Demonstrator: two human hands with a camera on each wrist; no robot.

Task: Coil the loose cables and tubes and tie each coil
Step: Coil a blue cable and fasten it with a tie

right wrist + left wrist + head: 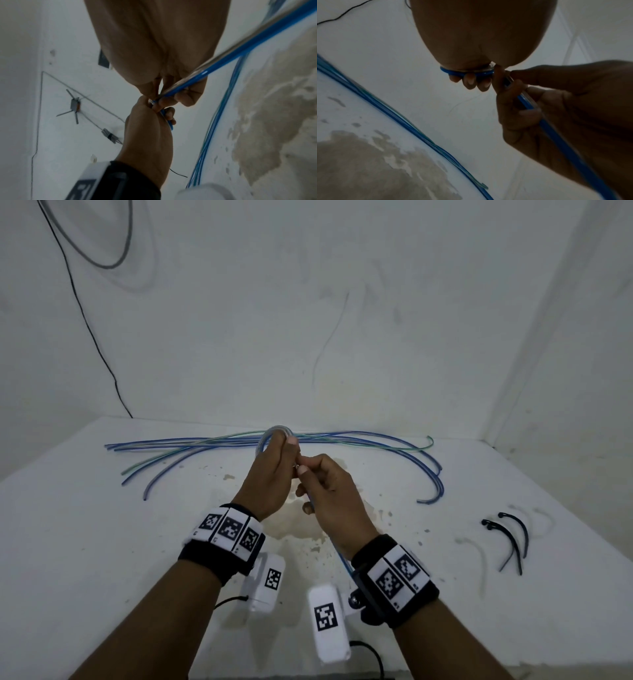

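Above the table (102,542), the left hand (270,474) pinches a small loop of blue tube (274,433). The right hand (329,491) grips its long tail. Behind them, more tubes (376,440) lie loose, and black ties (513,539) wait unused. Most work seems left.

A white painted tabletop (102,525) with a brownish patch of worn paint (301,525) meets scuffed white walls (308,320) (light is dim and even). A thin black wire (85,326) runs down the back wall.

Bare workroom: stained white table (102,542)
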